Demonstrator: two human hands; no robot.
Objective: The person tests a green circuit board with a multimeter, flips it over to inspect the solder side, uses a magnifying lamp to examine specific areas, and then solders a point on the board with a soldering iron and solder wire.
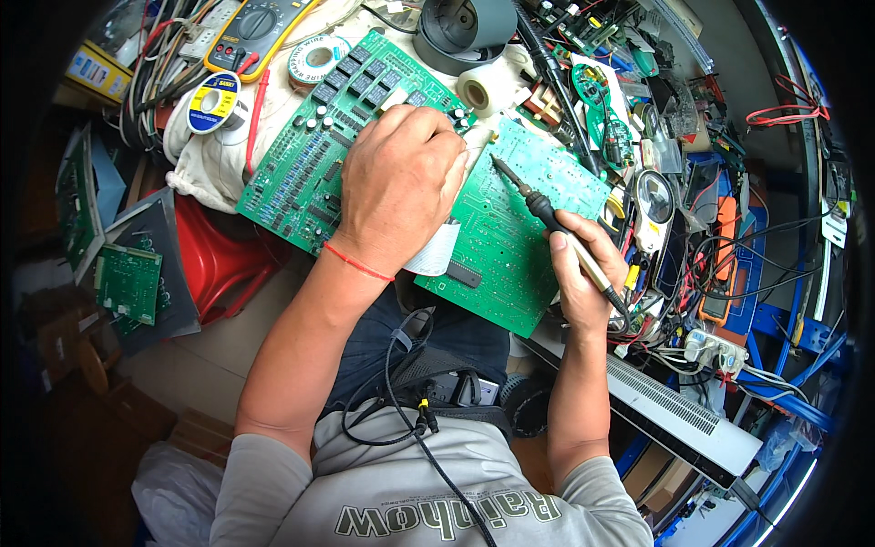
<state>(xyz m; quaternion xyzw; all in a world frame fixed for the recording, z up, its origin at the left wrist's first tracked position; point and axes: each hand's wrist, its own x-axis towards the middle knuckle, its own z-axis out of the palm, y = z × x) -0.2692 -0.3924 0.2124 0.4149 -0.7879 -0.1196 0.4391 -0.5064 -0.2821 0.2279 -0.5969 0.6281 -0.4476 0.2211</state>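
My right hand (588, 269) grips a soldering iron (545, 208) with a dark sleeve and a beige handle. Its tip rests on or just above the upper part of a green circuit board (510, 237) whose face shows mostly solder points. Left of that lies a second green board (305, 169), crowded with black relays, capacitors and chips. Over the edge between the two boards, my left hand (401, 173) is closed with curled fingers; what they hold, if anything, is hidden beneath the hand. A pale ribbon cable (436, 248) emerges below its wrist, beside a long black chip (465, 273).
Beyond the boards sit a yellow multimeter (260, 32), a solder spool (214, 102), a wire spool (319, 59), a tape roll (483, 88) and a dark round container (463, 35). Loose boards, cables and an orange multimeter (723, 246) crowd the right. A red stool (214, 260) stands lower left.
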